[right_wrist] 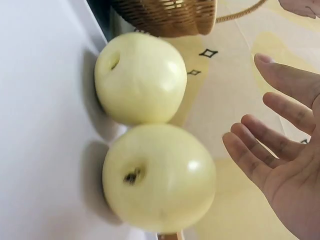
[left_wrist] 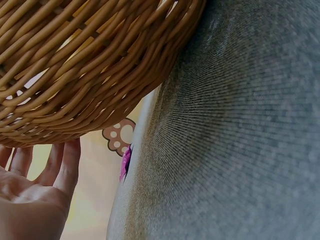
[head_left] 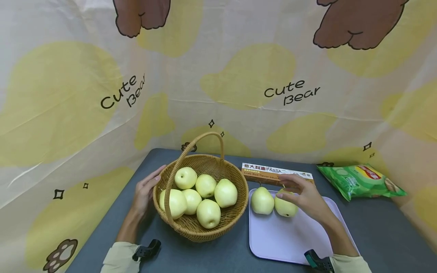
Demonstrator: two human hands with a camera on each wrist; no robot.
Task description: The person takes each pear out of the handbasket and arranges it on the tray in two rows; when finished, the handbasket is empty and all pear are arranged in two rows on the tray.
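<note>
The left hand (head_left: 145,191) rests with straight fingers against the left side of the basket (head_left: 235,201), which holds six pale apples and stands on the grey table (head_left: 382,231) near its back edge. Just right of it, two apples touch each other at the tray's (head_left: 283,239) back edge. The right hand (head_left: 304,197) hovers over the right apple (head_left: 285,207) with fingers spread and loose, seemingly not touching it.
</note>
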